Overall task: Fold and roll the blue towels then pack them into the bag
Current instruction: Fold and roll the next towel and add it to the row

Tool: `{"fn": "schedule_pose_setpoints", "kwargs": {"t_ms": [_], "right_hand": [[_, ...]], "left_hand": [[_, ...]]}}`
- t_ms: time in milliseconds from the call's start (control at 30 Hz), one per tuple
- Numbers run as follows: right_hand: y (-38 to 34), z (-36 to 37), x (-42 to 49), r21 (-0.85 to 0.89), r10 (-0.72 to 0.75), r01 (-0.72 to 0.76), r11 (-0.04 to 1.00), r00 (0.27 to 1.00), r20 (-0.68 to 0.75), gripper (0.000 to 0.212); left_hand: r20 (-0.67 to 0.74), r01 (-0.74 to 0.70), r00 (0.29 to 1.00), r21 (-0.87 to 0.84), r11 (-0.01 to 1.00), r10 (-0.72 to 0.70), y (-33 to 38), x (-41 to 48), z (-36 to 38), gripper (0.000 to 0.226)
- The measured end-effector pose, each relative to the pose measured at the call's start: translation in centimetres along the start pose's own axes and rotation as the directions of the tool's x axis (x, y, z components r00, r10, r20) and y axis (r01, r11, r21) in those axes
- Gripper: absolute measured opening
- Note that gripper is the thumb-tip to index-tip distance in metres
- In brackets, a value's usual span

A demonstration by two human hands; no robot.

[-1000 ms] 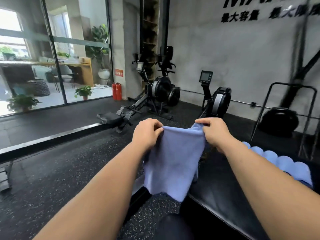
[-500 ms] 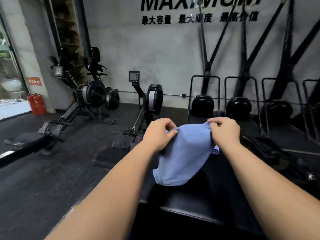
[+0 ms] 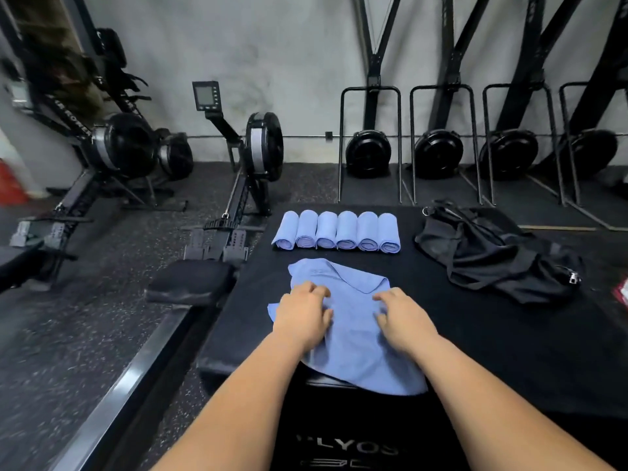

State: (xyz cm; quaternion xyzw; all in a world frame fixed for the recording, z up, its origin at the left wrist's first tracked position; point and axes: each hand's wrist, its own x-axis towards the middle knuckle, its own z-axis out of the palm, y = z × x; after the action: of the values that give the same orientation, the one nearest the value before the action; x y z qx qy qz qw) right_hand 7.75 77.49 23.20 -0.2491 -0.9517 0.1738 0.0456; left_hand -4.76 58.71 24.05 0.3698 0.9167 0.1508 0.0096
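A loose blue towel lies crumpled on the black padded platform, its far edge folded over. My left hand and my right hand sit on the towel's middle, fingers curled down into the cloth and thumbs turned inward, holding it. Beyond it, several rolled blue towels lie side by side in a row. At the platform's right lies the black bag, collapsed flat, with a metal zipper pull showing.
Rowing machines stand on the speckled rubber floor to the left, one seat close to the platform's left edge. Upright stored machines line the back wall. A red object peeks in at the right edge.
I turned right from the gym floor toward the platform. The towel, held up by its top corners in the air before, now lies on the platform under both hands.
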Motion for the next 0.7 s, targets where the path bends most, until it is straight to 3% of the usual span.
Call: {"fn": "schedule_pose_setpoints", "kwargs": {"t_ms": [67, 133, 233, 333, 433, 533, 700], "right_hand": [[0.0, 0.9, 0.7, -0.034, -0.092, 0.096, 0.995, 0.99, 0.111, 0.051], [0.1, 1.8, 0.9, -0.172, -0.065, 0.089, 0.981, 0.988, 0.14, 0.047], [0.0, 2.3, 1.1, -0.442, 0.013, -0.021, 0.897, 1.0, -0.02, 0.042], [0.0, 2.1, 2.2, -0.519, 0.035, -0.087, 0.85, 0.993, -0.109, 0.038], [1.1, 2.6, 3.5, -0.506, -0.015, -0.025, 0.862, 0.997, -0.075, 0.029], [2.5, 3.3, 4.7, -0.409, -0.073, 0.065, 0.91, 0.997, -0.003, 0.035], [3.2, 2.8, 7.1, -0.39, 0.025, -0.008, 0.921, 0.999, 0.039, 0.049]], "left_hand": [[0.021, 0.029, 0.999, 0.027, 0.999, -0.03, -0.6, 0.8, 0.7, 0.045], [0.066, 0.044, 0.997, 0.086, 0.995, -0.05, -1.2, 1.3, 1.5, 0.043], [0.001, 0.045, 0.999, 0.112, 0.993, -0.046, -1.6, 1.4, 1.7, 0.04], [-0.031, 0.026, 0.999, 0.061, 0.998, -0.025, -1.7, 1.6, 1.9, 0.042], [-0.087, 0.078, 0.994, 0.068, 0.995, -0.072, -1.7, 2.2, 2.2, 0.036], [-0.17, 0.029, 0.985, 0.113, 0.993, -0.009, -2.3, 3.7, 3.3, 0.032], [0.041, -0.061, 0.997, 0.039, 0.997, 0.06, -2.7, 6.6, 4.6, 0.039]]}}
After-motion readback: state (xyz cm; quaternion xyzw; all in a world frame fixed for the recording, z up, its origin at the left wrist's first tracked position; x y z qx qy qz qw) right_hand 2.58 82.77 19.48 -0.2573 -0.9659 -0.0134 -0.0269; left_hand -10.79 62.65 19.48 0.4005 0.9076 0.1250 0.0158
